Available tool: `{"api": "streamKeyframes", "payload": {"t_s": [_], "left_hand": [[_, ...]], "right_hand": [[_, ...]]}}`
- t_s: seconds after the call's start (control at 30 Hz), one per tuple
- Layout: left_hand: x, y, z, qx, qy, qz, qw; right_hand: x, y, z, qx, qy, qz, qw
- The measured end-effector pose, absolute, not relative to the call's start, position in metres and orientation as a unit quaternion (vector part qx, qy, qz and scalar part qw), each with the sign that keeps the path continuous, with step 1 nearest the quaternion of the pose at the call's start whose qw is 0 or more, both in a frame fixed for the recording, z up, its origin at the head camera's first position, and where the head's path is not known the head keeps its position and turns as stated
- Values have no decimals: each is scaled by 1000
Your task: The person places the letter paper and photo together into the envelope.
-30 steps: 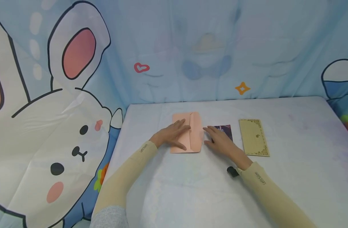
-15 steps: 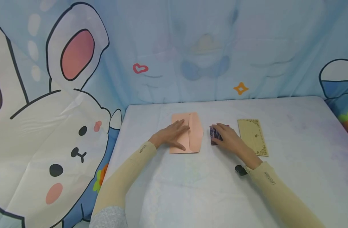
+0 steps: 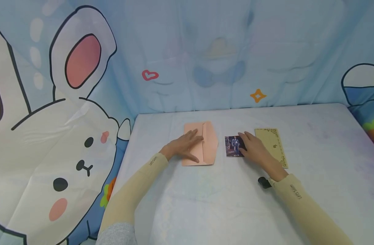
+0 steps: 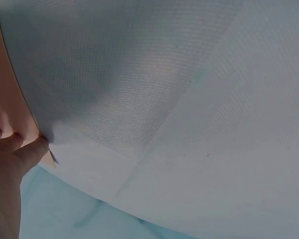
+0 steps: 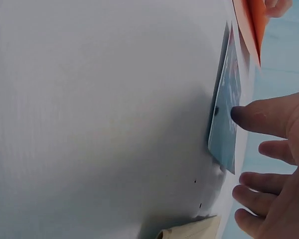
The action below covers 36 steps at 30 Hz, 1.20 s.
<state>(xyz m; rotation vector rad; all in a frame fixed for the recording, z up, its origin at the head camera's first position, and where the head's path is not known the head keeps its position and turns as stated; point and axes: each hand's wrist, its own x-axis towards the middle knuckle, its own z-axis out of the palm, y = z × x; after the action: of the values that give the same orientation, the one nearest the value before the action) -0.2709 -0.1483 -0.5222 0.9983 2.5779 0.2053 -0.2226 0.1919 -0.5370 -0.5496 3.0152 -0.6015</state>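
My left hand lies with fingers spread on a pink envelope, its pointed flap unfolded to the right. In the left wrist view, the fingertips rest near the envelope's edge. To the right of the envelope is a small photo card with a standing figure on a dark ground. My right hand covers the card's right end. In the right wrist view, the thumb is over the card, while the other fingers spread loosely past its end.
A cream card with a brown ornamental border lies right of the photo card, partly behind my right hand. A black piece sits at my right wrist. The white-covered table ends at a blue printed curtain.
My right hand has moved right, from beside the envelope's flap to the photo card's right end, uncovering the card's left part. My left hand has stayed on the envelope.
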Motion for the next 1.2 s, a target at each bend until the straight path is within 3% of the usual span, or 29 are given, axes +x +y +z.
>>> {"api": "streamKeyframes", "payload": {"t_s": [0.2,0.8,1.2], "left_hand": [[-271,-149,-522,354,914,73,183],[-273,-149,-527,356,914,68,183],[-270,-147,-522,354,915,62,181]], "right_hand": [[-225,193,-535,-163,967,-188,42],[-232,197,-538,-125,965,-225,51],[-233,215,-537,-150,929,-335,50]]}}
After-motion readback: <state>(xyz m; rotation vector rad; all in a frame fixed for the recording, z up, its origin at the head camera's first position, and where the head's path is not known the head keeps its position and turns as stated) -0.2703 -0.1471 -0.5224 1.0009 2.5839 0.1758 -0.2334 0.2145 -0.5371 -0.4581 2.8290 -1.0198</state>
